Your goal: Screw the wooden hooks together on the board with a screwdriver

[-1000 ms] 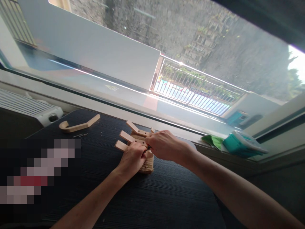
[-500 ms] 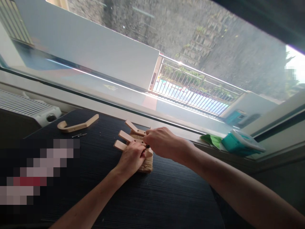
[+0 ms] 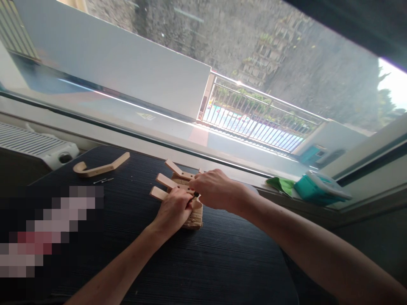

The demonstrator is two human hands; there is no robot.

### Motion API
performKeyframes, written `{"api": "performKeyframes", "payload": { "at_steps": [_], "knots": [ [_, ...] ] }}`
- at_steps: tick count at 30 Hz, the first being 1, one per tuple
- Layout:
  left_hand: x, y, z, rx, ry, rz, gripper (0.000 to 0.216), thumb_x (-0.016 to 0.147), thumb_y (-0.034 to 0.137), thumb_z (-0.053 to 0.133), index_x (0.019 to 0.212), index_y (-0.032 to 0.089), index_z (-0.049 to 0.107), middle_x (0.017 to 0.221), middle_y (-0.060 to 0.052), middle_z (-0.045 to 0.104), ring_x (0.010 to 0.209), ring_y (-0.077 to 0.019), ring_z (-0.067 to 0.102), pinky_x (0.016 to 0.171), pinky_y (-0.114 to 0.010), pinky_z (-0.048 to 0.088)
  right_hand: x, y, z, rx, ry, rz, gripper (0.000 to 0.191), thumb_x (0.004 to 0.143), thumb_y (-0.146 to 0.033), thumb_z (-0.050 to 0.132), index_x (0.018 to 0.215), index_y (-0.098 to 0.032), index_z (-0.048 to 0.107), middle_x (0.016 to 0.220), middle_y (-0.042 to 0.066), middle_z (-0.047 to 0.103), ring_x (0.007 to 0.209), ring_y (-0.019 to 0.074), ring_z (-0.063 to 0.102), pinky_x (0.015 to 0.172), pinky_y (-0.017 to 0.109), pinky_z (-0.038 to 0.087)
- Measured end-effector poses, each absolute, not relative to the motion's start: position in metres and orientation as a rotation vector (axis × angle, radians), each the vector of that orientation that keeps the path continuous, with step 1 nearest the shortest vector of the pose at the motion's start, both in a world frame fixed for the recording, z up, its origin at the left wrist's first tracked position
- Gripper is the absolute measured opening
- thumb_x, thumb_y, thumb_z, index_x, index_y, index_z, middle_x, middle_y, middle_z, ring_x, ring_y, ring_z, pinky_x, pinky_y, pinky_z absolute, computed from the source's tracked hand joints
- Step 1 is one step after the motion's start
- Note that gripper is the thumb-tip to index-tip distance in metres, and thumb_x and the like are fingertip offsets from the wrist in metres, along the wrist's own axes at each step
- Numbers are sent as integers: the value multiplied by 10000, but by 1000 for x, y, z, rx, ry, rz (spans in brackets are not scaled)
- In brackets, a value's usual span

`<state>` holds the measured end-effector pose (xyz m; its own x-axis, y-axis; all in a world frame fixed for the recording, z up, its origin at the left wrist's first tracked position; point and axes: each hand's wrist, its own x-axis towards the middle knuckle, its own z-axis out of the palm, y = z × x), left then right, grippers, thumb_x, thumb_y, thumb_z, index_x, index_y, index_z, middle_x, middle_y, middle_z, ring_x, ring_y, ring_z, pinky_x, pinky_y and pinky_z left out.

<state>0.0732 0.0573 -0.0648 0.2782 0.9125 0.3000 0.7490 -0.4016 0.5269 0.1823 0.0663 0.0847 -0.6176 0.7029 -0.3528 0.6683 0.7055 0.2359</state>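
A rough-edged wooden board (image 3: 194,221) lies on the dark table, with several pale wooden hooks (image 3: 165,181) set across it, their straight ends pointing left. My left hand (image 3: 175,207) is closed over the nearest hook and the board. Close against it, my right hand (image 3: 211,186) is curled into a fist above the board. A small dark piece (image 3: 196,194) shows between the two hands; what it belongs to is hidden by my fingers. Screw holes show as dark dots along the hooks.
A loose wooden hook (image 3: 101,170) lies at the table's back left, by some thin metal pieces (image 3: 101,181). A teal box (image 3: 318,188) and a green cloth (image 3: 281,185) rest on the windowsill at right. A white radiator (image 3: 38,144) stands left. The black table (image 3: 229,258) meets the window wall.
The whole view has shifted slightly to the left. Both hands stay at the board in nearly the same pose.
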Motion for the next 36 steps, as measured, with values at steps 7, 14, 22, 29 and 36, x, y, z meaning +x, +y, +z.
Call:
{"api": "performKeyframes", "payload": {
  "at_steps": [7,14,22,29,36],
  "knots": [
    [74,57,-64,2264,1536,826,126,802,129,529,749,163,639,892,-88,664,938,-241,572,824,-346,467,177,68,84,976,2529,130,190,812,-53,522,838,-128,695,911,87,713,821,212,672,572,260,404],
    [74,57,-64,2284,1531,802,158,802,125,517,706,172,634,860,-84,657,928,-237,561,823,-352,464,183,77,77,1067,2485,86,190,848,-176,525,872,-130,707,842,114,721,850,236,677,626,276,433],
    [73,57,-64,2277,1547,805,116,778,116,537,751,164,638,896,-86,662,942,-239,571,812,-337,467,178,61,90,1008,2522,129,204,848,-77,521,952,-135,687,982,90,695,825,213,675,584,269,438],
    [74,58,-64,2283,1552,783,126,792,121,522,732,167,623,874,-84,654,944,-238,564,812,-335,458,180,74,77,978,2531,146,202,826,-59,511,858,-119,701,864,111,716,853,225,678,627,268,452],
    [73,58,-64,2294,1547,772,163,798,129,520,679,176,621,842,-79,644,908,-228,564,792,-337,456,185,73,78,1066,2502,119,206,855,-160,509,906,-137,707,882,117,719,865,225,675,645,273,458]
  ]
}}
